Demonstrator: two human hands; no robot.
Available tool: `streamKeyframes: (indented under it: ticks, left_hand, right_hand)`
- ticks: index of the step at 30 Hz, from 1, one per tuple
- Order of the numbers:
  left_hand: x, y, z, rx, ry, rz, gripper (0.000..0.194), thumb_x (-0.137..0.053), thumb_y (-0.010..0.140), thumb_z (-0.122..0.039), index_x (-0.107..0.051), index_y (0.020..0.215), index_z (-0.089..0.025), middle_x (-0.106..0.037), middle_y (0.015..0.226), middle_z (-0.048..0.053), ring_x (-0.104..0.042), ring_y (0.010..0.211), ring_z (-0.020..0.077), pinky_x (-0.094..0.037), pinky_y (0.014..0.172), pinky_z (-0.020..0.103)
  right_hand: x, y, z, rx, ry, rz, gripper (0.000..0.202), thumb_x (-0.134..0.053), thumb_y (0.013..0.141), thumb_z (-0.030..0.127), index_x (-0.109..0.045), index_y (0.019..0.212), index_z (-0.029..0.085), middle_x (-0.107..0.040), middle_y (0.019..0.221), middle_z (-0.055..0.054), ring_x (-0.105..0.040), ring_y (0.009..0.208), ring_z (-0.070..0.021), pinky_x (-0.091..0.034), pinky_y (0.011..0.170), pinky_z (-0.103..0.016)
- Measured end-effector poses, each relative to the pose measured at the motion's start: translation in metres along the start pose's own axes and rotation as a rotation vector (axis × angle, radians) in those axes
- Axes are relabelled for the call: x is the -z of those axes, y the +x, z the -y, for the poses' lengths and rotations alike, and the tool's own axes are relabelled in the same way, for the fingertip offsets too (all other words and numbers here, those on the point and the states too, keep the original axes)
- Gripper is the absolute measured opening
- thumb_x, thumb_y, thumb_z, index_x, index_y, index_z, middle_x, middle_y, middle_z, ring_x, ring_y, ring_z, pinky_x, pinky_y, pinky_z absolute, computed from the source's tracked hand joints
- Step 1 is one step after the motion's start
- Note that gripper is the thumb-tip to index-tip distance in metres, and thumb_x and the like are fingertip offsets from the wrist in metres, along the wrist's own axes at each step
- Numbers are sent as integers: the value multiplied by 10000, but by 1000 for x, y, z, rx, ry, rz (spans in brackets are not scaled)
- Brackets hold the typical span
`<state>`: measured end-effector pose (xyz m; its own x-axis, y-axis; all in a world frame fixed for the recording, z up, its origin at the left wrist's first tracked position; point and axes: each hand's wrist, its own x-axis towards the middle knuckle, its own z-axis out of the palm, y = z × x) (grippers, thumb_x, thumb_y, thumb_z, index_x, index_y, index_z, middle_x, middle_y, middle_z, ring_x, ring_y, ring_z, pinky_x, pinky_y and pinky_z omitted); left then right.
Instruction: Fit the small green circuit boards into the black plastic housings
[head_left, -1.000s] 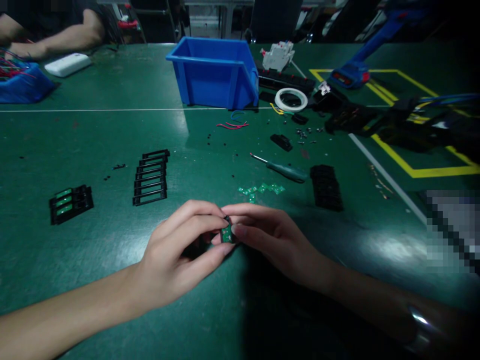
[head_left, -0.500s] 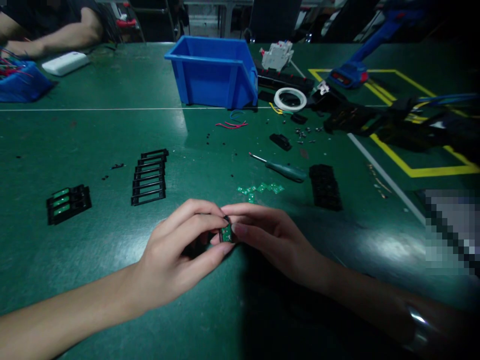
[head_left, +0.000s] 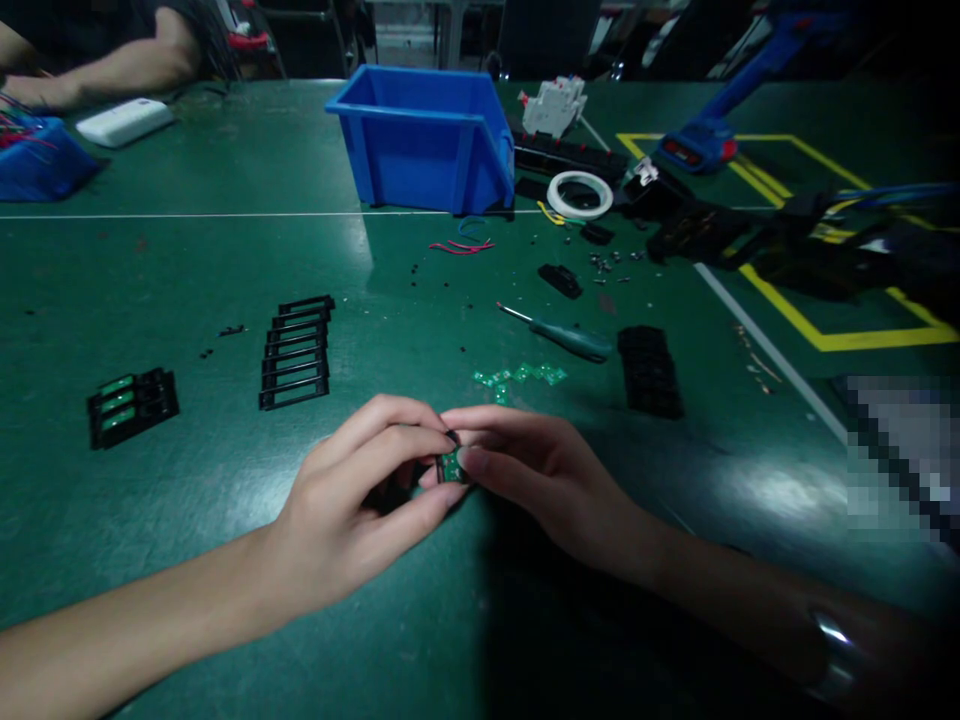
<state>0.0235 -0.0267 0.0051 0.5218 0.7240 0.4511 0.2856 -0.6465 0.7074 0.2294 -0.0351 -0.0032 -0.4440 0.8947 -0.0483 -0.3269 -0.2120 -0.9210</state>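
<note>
Between my two hands is a small green circuit board (head_left: pixel 450 466) set in a black plastic housing, mostly covered by fingers. My left hand (head_left: pixel 367 495) pinches the housing from the left, thumb below and fingers above. My right hand (head_left: pixel 536 475) grips its right side, with the thumb pressed on the board's face. Just beyond the fingertips lie several small green circuit boards (head_left: pixel 519 376). To the left are a black ladder-like plastic frame (head_left: pixel 296 352) and a group of black housings with green boards (head_left: pixel 132 406). A row of black plastic housings (head_left: pixel 649 371) lies right of the hands.
A green-handled screwdriver (head_left: pixel 570 340) lies beyond the small boards. Farther back stand a blue bin (head_left: pixel 424 155), a white tape roll (head_left: pixel 580 195), loose screws (head_left: pixel 611 262) and a blue power tool (head_left: pixel 701 148). At the far left, a person's arm (head_left: pixel 112 75) rests near a white box (head_left: pixel 124 122).
The right thumb has shifted slightly left over the circuit board. Both hands keep their hold, and the whole view has moved a little.
</note>
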Motion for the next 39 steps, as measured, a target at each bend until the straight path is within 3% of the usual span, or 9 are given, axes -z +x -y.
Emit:
streamKeyframes:
  ticks: [11, 32, 39]
  left_hand:
    - [0, -1, 1, 11, 13, 27, 254, -719, 891, -117, -658, 1127, -190, -644, 1126, 96, -636, 1016, 190, -560, 837, 310]
    - [-1, -2, 2, 22, 7, 39, 257, -722, 894, -129, -657, 1134, -196, -646, 1118, 91, -632, 1016, 190, -554, 833, 309]
    - [0, -1, 0, 1, 12, 28, 282, -725, 883, -111, -646, 1143, -184, -648, 1099, 90, -638, 965, 176, -558, 783, 287]
  right_hand:
    - [-1, -1, -1, -13, -41, -34, 255, -735, 898, 222, -742, 1152, 237, -764, 877, -8, -718, 823, -153, -563, 775, -283]
    - [-1, -2, -1, -9, -88, -46, 232, -720, 911, 211, -752, 1138, 242, -759, 861, 2, -700, 796, -136, -538, 740, -250]
    - [2, -3, -5, -27, -19, -58, 234, -686, 942, 225, -755, 1165, 251, -790, 947, -15, -728, 890, -159, -556, 841, -291]
